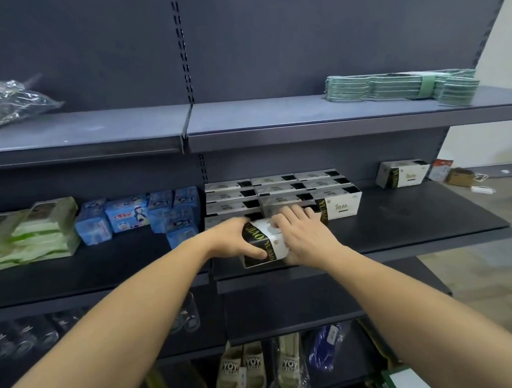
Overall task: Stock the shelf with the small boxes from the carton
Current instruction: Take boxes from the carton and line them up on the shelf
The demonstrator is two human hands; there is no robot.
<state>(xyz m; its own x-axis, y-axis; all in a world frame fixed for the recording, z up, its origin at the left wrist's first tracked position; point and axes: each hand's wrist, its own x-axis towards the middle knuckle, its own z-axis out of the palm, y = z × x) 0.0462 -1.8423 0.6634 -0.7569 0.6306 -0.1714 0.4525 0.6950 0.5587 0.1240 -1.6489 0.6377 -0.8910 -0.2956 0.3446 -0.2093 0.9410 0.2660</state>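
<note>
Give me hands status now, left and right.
Left hand: grips the black-and-white box at the shelf's front, thumb curled on its dark end.
Right hand: fingers laid fairly straight over the same box's top, pressing it.

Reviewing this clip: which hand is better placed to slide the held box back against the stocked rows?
Probably the left hand. Its fingers and thumb curl round the box's near end, behind the push direction. The right hand lies flatter across the box's top, toward the stocked rows, so it suits steadying better.
</note>
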